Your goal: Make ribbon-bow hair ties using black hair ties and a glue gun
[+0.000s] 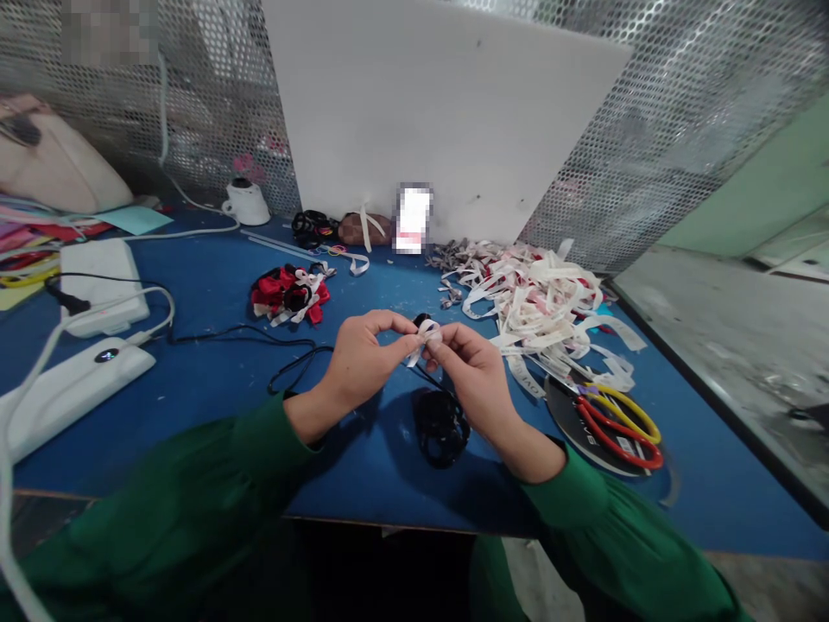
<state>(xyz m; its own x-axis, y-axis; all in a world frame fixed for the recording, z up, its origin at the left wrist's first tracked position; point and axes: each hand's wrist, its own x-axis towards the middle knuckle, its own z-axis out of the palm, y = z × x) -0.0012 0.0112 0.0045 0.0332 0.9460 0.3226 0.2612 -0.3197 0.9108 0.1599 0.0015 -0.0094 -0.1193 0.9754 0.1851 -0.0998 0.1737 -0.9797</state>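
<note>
A short white ribbon [428, 329], bent into a loop, is pinched between my two hands above the blue table. My left hand [369, 354] grips its left side with thumb and forefinger. On the other side, my right hand [472, 367] has its fingers closed on the same ribbon. Just behind the fingertips is a small dark thing [421, 319], mostly hidden. A shiny black object [441, 428] with a cord stands on the table below my hands; its kind is unclear. To the right lies a heap of white ribbon strips [537, 294].
Scissors with red and yellow handles [622, 423] rest on a black disc [563, 415] at the right. A pile of red, black and white ribbon pieces [291, 294] lies left of centre. Farther left are a white power strip [78, 389], cables and a white cup [247, 204].
</note>
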